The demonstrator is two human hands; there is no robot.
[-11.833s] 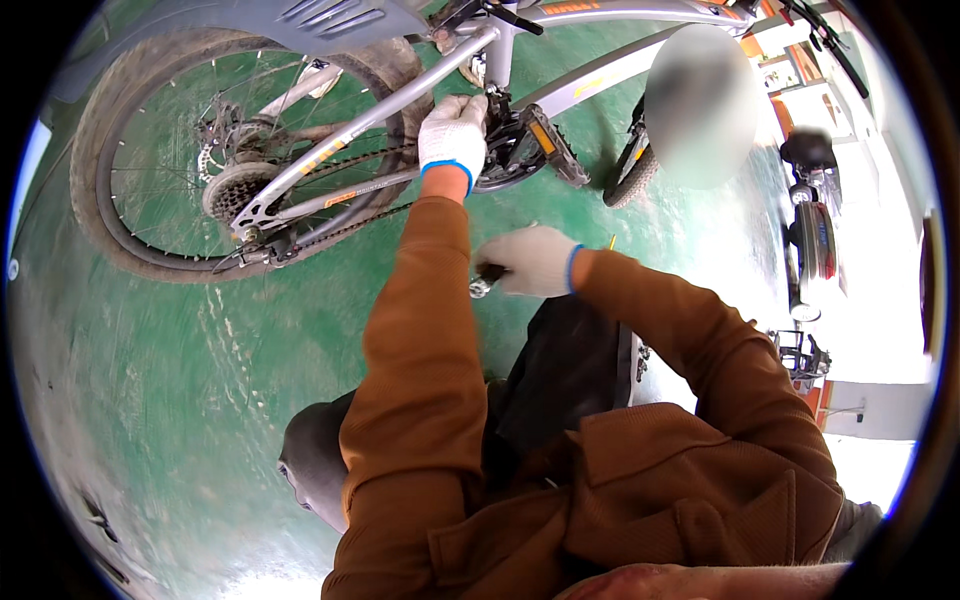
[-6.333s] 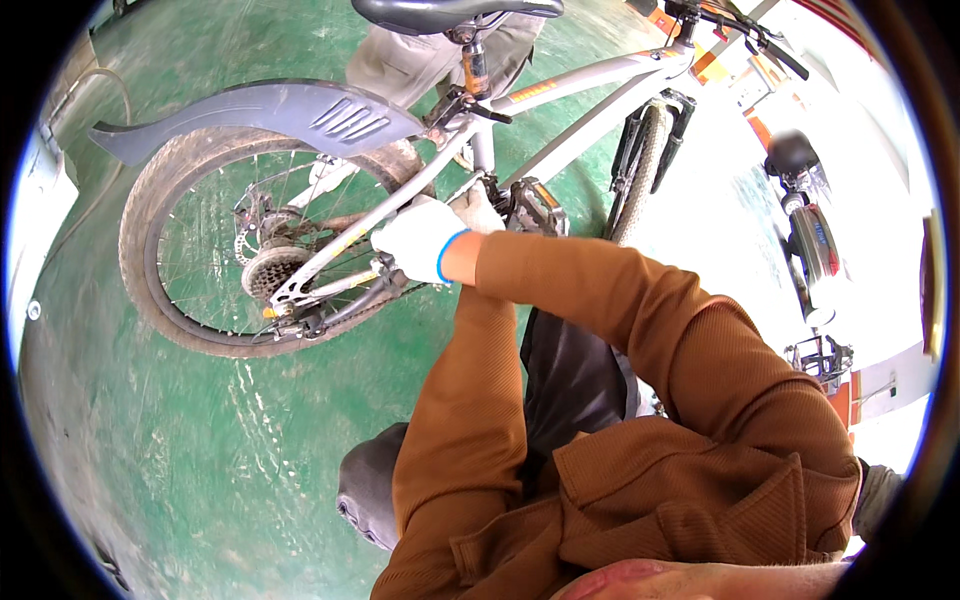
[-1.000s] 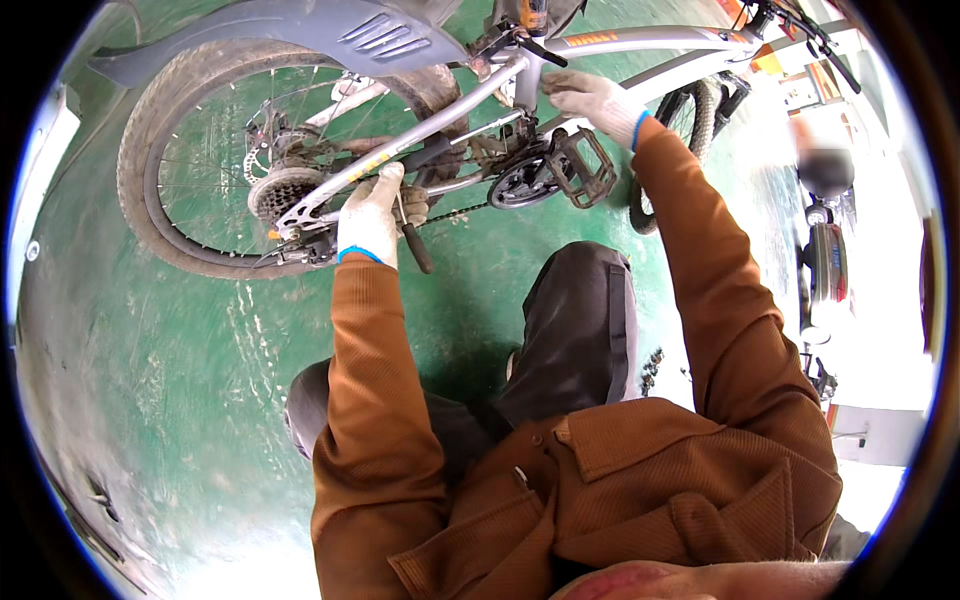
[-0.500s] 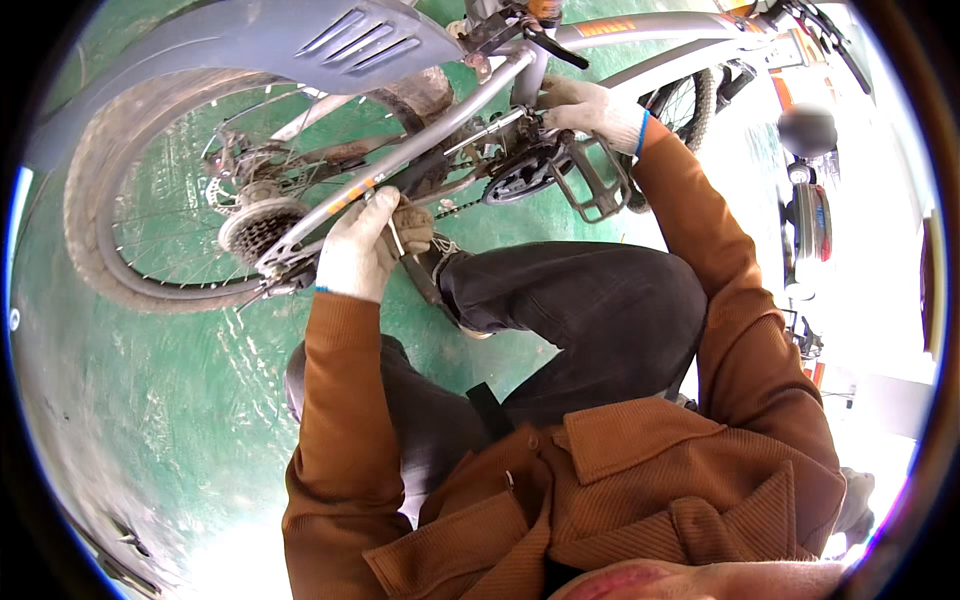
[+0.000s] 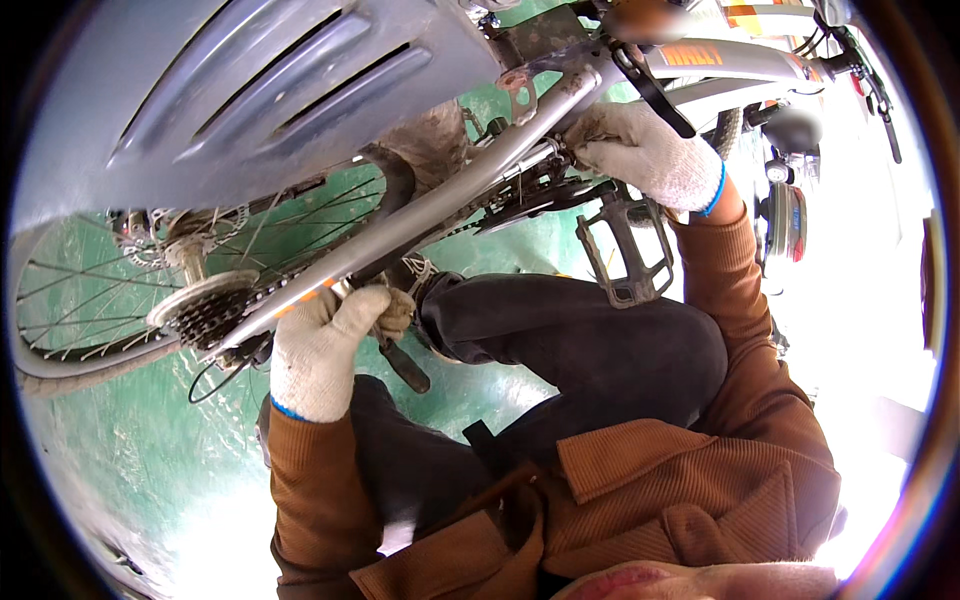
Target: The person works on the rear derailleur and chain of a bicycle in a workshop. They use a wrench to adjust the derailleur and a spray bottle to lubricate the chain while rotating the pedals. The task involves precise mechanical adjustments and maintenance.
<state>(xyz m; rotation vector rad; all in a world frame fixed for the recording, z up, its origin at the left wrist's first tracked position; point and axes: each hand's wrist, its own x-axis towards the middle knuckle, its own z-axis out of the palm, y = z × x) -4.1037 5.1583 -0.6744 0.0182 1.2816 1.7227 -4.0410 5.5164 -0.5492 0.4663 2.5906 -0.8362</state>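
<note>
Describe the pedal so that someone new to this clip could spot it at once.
Start from the big grey mudguard at the top left and follow the silver frame tube up to the right hand. The pedal hangs just below that hand, above the dark trouser knee. It is a black open cage with a toothed rim, unlike the round sprocket cluster far left.

My left grip (image 5: 318, 352), in a white knit glove, is closed around a dark-handled tool (image 5: 400, 362) just below the bicycle's silver chainstay (image 5: 420, 215), right beside the rear sprocket cluster (image 5: 205, 308). The tool's black handle slants down and away from the stay. My right grip (image 5: 645, 150), gloved alike, clasps the frame above the black pedal (image 5: 625, 250).
</note>
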